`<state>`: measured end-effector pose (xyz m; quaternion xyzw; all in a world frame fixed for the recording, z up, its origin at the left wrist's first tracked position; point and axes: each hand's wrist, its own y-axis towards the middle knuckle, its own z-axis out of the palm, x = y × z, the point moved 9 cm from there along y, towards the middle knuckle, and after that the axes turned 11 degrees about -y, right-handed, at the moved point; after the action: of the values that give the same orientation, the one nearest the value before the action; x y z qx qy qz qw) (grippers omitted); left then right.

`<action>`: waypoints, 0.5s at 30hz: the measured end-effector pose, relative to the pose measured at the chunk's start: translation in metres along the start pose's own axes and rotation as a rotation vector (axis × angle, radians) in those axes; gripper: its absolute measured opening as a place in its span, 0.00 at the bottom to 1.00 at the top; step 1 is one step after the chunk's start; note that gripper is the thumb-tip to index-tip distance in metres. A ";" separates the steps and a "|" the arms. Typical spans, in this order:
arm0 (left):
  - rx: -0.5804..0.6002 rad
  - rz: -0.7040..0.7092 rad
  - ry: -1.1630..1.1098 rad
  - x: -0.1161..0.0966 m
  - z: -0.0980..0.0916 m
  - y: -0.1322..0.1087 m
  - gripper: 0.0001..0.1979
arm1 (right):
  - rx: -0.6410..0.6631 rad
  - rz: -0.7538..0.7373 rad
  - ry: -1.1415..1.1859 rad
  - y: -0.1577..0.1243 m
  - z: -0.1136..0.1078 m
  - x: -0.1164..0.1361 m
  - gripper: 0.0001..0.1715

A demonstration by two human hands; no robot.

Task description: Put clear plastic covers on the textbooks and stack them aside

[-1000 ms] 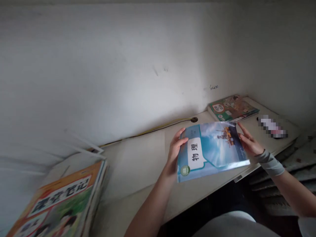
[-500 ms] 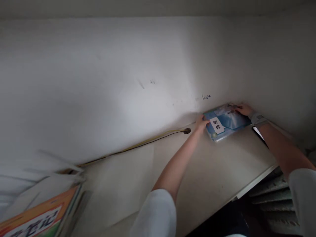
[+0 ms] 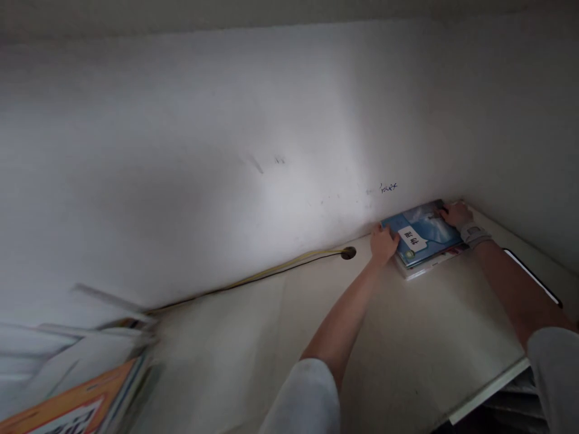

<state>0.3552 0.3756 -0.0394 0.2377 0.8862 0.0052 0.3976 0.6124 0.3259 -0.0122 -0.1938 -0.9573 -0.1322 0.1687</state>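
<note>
A blue book (image 3: 427, 232) with a white label lies on top of other books (image 3: 414, 272) on the desk, against the wall at the right. My left hand (image 3: 384, 242) grips its left edge, thumb on the cover and the other fingers at the far side. At the right end of the book, my right hand (image 3: 456, 216) has its fingers on the cover and edge, with a band round the wrist.
A phone (image 3: 534, 277) lies beside my right forearm. Cables run along the wall to a round hole (image 3: 348, 253) in the desk (image 3: 407, 349). An orange book (image 3: 76, 398) and a blurred white rack (image 3: 90, 330) stand at the lower left.
The view has shifted. The blue book sits slightly askew over the books below, whose near edge now shows more. More of the phone is visible. Both hands are still at the book.
</note>
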 end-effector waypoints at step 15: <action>0.176 0.125 0.134 0.000 -0.094 -0.121 0.26 | -0.193 -0.342 -0.233 -0.092 -0.018 0.111 0.25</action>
<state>0.2385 0.2853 0.0004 0.3258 0.8912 -0.0320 0.3139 0.4829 0.2742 0.0287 -0.0580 -0.9722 -0.2263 0.0129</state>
